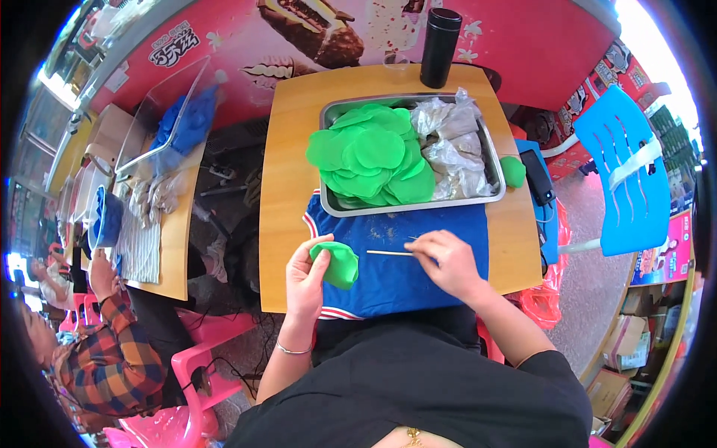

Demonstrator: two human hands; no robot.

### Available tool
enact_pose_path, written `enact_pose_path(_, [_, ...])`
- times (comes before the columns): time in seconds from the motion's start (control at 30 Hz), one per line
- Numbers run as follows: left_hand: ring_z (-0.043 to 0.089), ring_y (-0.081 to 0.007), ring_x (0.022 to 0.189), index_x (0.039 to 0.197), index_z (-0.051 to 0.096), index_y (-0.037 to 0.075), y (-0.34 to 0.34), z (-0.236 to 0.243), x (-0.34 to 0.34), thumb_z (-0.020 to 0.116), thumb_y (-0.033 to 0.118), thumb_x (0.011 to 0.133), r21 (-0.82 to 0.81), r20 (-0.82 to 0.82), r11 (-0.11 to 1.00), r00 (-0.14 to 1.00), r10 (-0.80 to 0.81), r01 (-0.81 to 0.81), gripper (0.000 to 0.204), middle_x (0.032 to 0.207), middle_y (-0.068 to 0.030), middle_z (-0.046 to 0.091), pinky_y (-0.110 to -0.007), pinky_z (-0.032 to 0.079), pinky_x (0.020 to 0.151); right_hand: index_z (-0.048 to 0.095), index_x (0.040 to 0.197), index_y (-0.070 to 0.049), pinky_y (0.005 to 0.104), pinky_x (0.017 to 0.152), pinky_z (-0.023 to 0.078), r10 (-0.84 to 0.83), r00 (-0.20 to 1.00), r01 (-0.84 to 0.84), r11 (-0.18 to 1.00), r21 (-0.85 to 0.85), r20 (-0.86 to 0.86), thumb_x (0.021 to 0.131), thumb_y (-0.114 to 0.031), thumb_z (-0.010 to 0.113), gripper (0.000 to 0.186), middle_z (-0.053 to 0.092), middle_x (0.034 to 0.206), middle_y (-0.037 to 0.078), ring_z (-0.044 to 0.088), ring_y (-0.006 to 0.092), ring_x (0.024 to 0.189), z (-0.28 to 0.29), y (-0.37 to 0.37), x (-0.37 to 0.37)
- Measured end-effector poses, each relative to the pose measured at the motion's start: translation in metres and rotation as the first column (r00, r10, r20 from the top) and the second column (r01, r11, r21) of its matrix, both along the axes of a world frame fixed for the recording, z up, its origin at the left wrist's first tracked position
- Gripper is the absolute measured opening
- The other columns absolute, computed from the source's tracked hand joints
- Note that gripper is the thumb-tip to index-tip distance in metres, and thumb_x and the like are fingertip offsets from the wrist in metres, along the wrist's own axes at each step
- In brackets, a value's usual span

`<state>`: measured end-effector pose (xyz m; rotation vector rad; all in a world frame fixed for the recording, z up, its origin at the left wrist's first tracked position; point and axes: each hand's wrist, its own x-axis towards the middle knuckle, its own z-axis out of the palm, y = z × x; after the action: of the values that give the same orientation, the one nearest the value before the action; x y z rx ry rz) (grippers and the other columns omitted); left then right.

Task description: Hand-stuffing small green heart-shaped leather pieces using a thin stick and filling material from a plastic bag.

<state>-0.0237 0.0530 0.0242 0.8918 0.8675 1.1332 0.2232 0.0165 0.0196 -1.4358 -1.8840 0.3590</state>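
Note:
My left hand (303,282) pinches a soft, thin green disc (343,267), folded and cupped between thumb and fingers. In my right hand (451,264) is a thin pale wooden stick (382,252), gripped at one end, its other end pointing left toward the disc without touching it. Both hands are above a blue cloth (381,293) with red and white striped edges, with some small crumbs on it. Beyond it stands a metal tray (418,207). A heap of green discs (373,153) fills its left part; crumpled clear plastic bags with greyish contents (455,149) fill the right.
A black tumbler (441,48) stands at the wooden table's (291,149) far edge. Right of the tray are a loose green disc (513,172) and a black device (536,178). A blue chair back (624,175) rises at right. At left, a person in plaid (116,358) works at another table.

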Motion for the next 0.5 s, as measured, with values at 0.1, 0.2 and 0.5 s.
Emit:
enact_pose_path(0.1, [0.057,-0.0077,0.081,0.111,0.054,0.001,-0.003,-0.002,0.0,0.051,0.005,0.09,-0.026,-0.028,1.0,1.0,-0.004,0.003,0.022,0.092,-0.0036,0.061,-0.021,0.046,0.074,0.067,0.085,-0.007,0.0336,0.068,0.048,-0.124,0.992,0.126,0.982,0.138,-0.022,0.074,-0.004,0.063,0.012,0.063,0.081,0.009,0.059,0.0258,0.077,0.01,0.025,0.018])
enact_pose_path(0.2, [0.057,-0.0077,0.082,0.112,0.053,0.002,-0.005,-0.009,-0.002,0.05,0.004,0.089,-0.03,-0.134,0.998,0.989,-0.059,0.055,0.023,0.092,-0.0033,0.06,-0.021,0.046,0.073,0.063,0.096,-0.004,0.036,0.078,0.045,-0.279,0.96,0.266,0.942,0.205,0.037,0.073,-0.008,0.064,0.023,0.06,0.088,0.011,0.056,0.0279,0.086,0.016,0.065,0.047])
enact_pose_path(0.5, [0.06,-0.027,0.079,0.107,0.057,0.005,-0.008,-0.025,-0.008,0.057,0.008,0.08,0.236,-0.759,0.958,0.646,0.076,0.164,0.027,0.086,-0.0126,0.062,-0.033,0.046,0.074,0.054,0.089,-0.005,0.0333,0.07,0.046,-0.393,0.907,0.387,0.92,0.068,0.15,0.077,-0.013,0.064,0.017,0.058,0.076,0.007,0.057,0.0233,0.073,-0.013,0.118,0.095])
